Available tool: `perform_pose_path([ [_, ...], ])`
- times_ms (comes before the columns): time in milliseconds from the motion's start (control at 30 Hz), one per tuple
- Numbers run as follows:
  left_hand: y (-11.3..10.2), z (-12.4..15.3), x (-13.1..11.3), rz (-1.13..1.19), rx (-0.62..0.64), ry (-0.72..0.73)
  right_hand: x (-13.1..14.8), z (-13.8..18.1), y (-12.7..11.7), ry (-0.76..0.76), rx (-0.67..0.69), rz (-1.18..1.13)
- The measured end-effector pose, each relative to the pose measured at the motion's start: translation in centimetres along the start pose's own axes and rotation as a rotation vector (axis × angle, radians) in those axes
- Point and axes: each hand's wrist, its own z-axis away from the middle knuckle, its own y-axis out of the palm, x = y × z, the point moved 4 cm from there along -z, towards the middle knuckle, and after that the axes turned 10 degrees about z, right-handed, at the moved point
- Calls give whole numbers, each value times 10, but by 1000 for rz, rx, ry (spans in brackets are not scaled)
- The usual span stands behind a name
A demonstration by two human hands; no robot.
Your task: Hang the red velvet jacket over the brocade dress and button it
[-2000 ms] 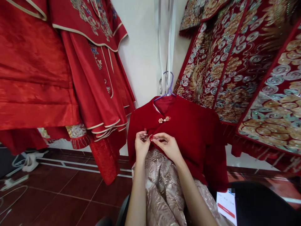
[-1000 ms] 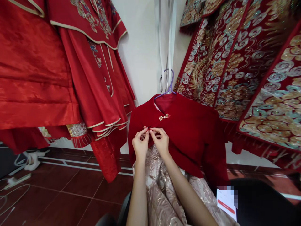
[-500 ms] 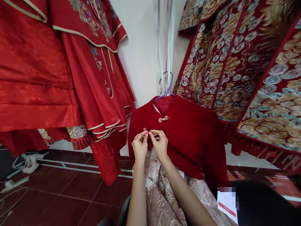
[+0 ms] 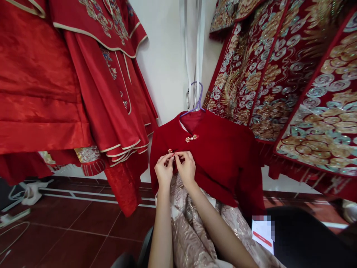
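Pinching the lower pearl clasp (image 4: 170,151) on the front flap of a red velvet jacket (image 4: 223,156), the left hand (image 4: 164,172) and right hand (image 4: 186,168) meet fingertip to fingertip; thumbs and forefingers are closed on the clasp and the cloth edge beside it; the other fingers curl loosely. The jacket hangs on a purple hanger (image 4: 196,99) against the white wall (image 4: 167,56), centre of scene, over a pale gold brocade skirt (image 4: 192,223) that falls toward the near edge; an upper pearl clasp (image 4: 191,138) at the collar appears fastened. Assessment: the velvet looks soft, light and yielding, and free to swing on the hanger; the clasp is small, hard, beaded and probably fragile; best hold is on bead and loop themselves, with the cloth steadied just beside. Red satin robes (image 4: 55,93) hang left; embroidered panels (image 4: 292,82) hang right.
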Motion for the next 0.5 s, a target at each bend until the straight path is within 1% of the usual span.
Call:
perform_pose_path([
  [167,3,-10,4,41,10,-27,3,-5,-1,11,11,63],
  [267,6,-19,8,67,93,-93,2,-13,-3,32,32,76],
  [367,6,-18,8,123,176,-118,0,-20,-11,36,158,-47],
  [433,1,-12,8,168,180,-127,-4,-21,-20,59,268,-160],
  [500,-7,-6,10,198,168,-164,-9,-18,-33,99,341,-206],
])
